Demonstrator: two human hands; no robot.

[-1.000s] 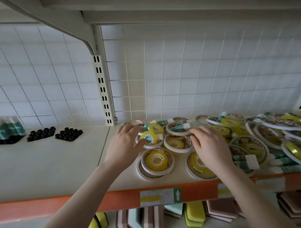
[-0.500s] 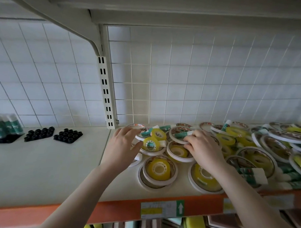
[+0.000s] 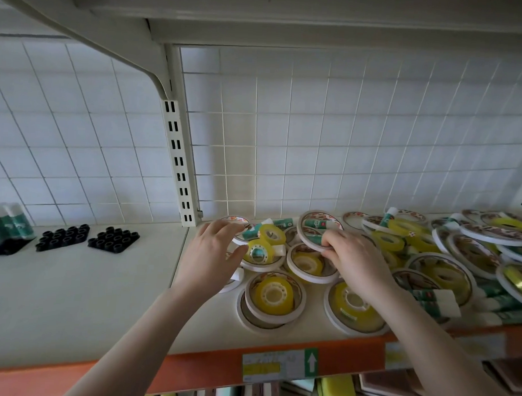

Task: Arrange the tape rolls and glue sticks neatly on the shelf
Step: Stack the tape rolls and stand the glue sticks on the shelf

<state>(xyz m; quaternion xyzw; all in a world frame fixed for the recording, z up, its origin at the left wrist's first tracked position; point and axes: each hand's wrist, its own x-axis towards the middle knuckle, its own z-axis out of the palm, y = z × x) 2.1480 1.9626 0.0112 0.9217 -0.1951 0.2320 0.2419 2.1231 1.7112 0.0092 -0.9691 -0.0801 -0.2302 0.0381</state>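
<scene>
Nearest the shelf [image 3: 101, 316] edge, flat white tape rings with yellow rolls [image 3: 272, 293] inside are lying loosely, well short of tidy. Just behind, the right hand [image 3: 356, 263] is pinching a white tape ring [image 3: 310, 233] in curled fingers and tilting it up off the heap, while the left hand [image 3: 212, 255] is reaching with relaxed, spread fingers toward a small yellow roll [image 3: 259, 251], holding nothing. Sorting seems barely begun; next, the lifted ring probably needs stacking, and the glue sticks [image 3: 263, 229] strewn farther back need gathering.

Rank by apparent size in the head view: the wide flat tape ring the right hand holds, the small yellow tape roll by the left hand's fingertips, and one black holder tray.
1. Black holder tray and wide flat tape ring: look alike, unranked.
2. Small yellow tape roll: smallest.
</scene>
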